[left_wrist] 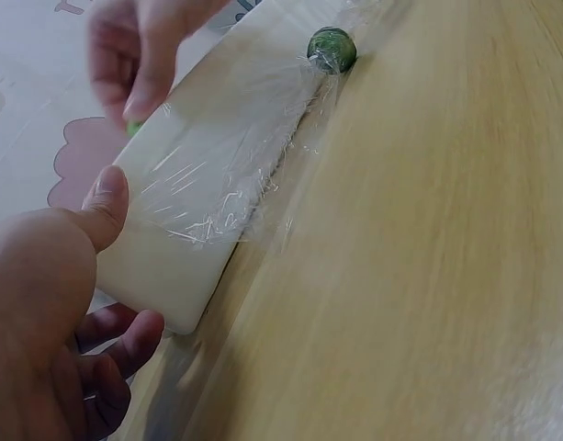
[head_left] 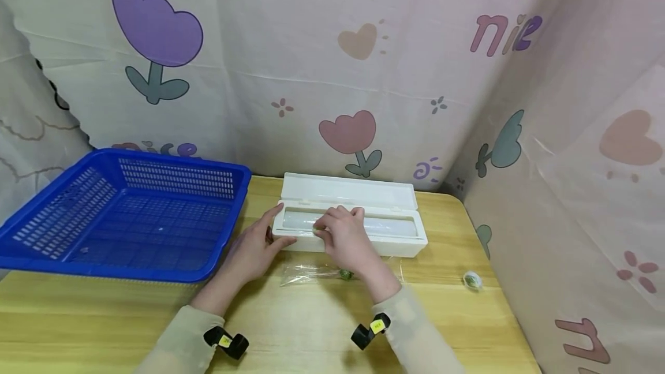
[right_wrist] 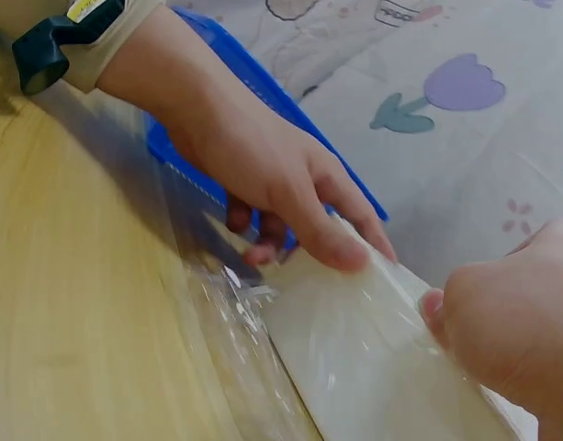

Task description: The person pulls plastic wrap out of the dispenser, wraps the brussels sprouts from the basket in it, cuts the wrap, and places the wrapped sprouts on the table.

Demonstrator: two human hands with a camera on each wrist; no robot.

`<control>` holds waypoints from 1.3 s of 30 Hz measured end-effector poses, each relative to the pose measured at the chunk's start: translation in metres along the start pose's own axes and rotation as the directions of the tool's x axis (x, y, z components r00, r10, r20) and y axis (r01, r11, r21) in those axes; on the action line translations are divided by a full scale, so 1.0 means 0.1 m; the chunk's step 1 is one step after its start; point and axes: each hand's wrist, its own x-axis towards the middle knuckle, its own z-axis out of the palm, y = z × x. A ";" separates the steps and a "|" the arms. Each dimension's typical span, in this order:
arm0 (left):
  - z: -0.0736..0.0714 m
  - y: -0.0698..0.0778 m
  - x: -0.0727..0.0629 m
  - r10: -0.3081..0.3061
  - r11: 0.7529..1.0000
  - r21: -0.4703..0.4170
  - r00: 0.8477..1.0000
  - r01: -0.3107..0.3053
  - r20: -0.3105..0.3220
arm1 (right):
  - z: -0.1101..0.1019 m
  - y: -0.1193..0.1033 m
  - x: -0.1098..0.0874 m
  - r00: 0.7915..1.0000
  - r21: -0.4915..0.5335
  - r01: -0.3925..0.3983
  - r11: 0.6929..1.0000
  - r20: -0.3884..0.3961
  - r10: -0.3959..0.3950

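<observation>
A white cling film dispenser [head_left: 350, 245] lies on the table with its lid tipped back and a film roll [head_left: 387, 226] inside. My left hand [head_left: 253, 250] grips its left end, thumb on the front wall. At the slot edge my right hand [head_left: 345, 235] pinches a small green slide cutter [left_wrist: 132, 129], mostly hidden by the fingers. Clear cling film [left_wrist: 221, 179] hangs over the front wall onto the table. A round dark green striped piece [left_wrist: 332, 50] sits at the film, beside the dispenser's front.
A blue plastic basket [head_left: 156, 273] stands to the left, close to my left forearm. On the right of the wooden table [head_left: 431, 328] lies a small film-wrapped green piece [head_left: 472, 280]. A printed curtain [head_left: 291, 62] hangs behind the table and along its right side.
</observation>
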 end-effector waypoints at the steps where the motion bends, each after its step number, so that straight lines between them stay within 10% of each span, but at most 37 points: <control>1: -0.01 0.00 0.00 -0.001 1.000 -0.002 1.000 0.001 0.003 | -0.02 0.03 -0.03 1.000 0.000 -0.004 1.000 -0.003 0.004; 39: -0.05 0.02 -0.02 0.002 1.000 0.009 0.999 -0.002 0.033 | -0.87 1.10 -0.99 0.980 -0.077 -0.194 0.978 -0.051 0.191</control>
